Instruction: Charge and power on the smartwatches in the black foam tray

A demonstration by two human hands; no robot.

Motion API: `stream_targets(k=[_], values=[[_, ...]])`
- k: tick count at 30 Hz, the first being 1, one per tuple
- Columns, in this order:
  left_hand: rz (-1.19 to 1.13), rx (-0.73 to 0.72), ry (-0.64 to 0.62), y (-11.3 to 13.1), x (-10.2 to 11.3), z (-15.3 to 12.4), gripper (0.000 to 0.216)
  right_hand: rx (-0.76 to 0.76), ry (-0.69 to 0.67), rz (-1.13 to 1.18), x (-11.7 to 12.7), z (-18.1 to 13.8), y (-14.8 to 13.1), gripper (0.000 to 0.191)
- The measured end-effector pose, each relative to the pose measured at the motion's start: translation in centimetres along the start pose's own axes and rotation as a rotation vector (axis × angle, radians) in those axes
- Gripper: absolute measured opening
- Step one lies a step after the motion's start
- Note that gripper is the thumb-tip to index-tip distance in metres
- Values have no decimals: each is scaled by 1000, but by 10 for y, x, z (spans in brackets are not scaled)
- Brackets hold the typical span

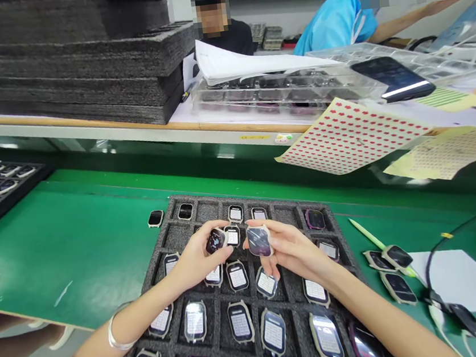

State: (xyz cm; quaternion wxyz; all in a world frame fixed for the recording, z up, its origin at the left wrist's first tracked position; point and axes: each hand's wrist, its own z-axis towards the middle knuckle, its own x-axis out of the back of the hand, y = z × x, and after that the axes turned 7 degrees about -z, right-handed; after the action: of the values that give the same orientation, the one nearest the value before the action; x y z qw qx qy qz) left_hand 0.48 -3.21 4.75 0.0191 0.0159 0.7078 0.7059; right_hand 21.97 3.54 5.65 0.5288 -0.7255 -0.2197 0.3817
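Observation:
A black foam tray (339, 236) with square pockets lies on the green mat in front of me, and several smartwatch bodies sit in it. My left hand (199, 257) is closed on a dark round-cornered watch body (216, 241) above the tray's middle. My right hand (289, 250) pinches a second watch body (259, 241) with a purple-grey screen, held upright beside the first. The two watch bodies are a few centimetres apart. A silver bangle (116, 335) is on my left wrist.
Loose watch bodies (392, 270) and a green pen (367, 235) lie right of the tray, near cables (454, 303) and white paper. Two watch bodies (155, 218) sit at the tray's far left corner. A dot-sticker sheet (345, 137), clear trays, stacked foam (78, 59) and two people lie beyond.

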Motion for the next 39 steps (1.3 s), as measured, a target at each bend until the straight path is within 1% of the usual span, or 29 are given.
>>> stream_targets(k=[3, 5, 9, 13, 18, 24, 27, 30, 33, 37, 39], values=[[26, 21, 9, 1, -1, -1, 39, -5, -24, 24, 0, 0, 2, 53], [38, 19, 1, 1, -1, -2, 39, 5, 2, 13, -2, 0, 2, 52], [61, -17, -59, 1, -1, -4, 40, 32, 72, -34, -6, -3, 0, 46], [96, -26, -45, 1, 1, -5, 41, 63, 108, -46, -7, -4, -2, 47], [102, -29, -61, 2, 3, -6, 40, 65, 107, -39, -5, -2, -3, 43], [96, -55, -38, 4, 3, -7, 39, 57, 98, -65, -3, -2, -2, 46], [128, -59, -46, 4, 3, -7, 39, 65, 122, -78, -4, -2, -2, 44], [135, -46, -59, 5, 3, -7, 38, 71, 116, -76, -5, -3, -2, 41], [132, -33, -36, 7, 3, -7, 39, 81, 109, -60, -5, -3, -3, 40], [137, -78, -43, 6, 4, -7, 37, 61, 105, -73, -3, -2, -1, 47], [150, -70, -46, 6, 4, -8, 37, 56, 84, -68, -2, -1, -1, 49]])
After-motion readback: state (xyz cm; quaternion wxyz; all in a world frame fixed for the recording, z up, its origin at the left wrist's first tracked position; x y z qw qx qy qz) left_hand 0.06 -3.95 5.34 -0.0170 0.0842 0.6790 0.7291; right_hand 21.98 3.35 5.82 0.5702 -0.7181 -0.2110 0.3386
